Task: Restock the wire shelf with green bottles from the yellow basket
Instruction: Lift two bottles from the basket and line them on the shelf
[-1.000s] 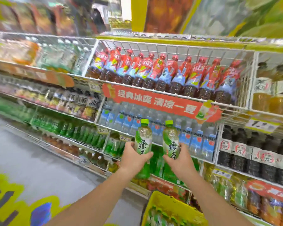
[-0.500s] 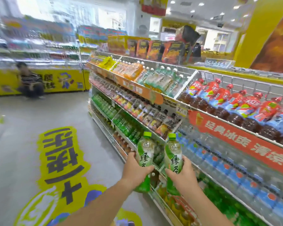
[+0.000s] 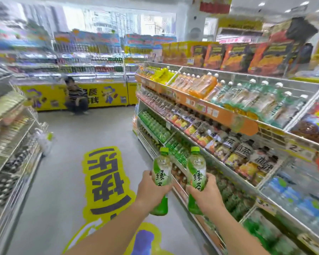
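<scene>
Green bottles carried upright along the aisle

Left green bottle [image 3: 161,178] sits in the left hand [image 3: 152,189], right green bottle [image 3: 196,178] in the right hand [image 3: 205,195]; each hand wraps its bottle's middle, caps up, bottles side by side and apart. Compared with a second ago, the view has swung left: the wire shelf [image 3: 228,137] now runs down the right, the floor decal [image 3: 107,181] lies ahead, and the yellow basket has left view.
</scene>
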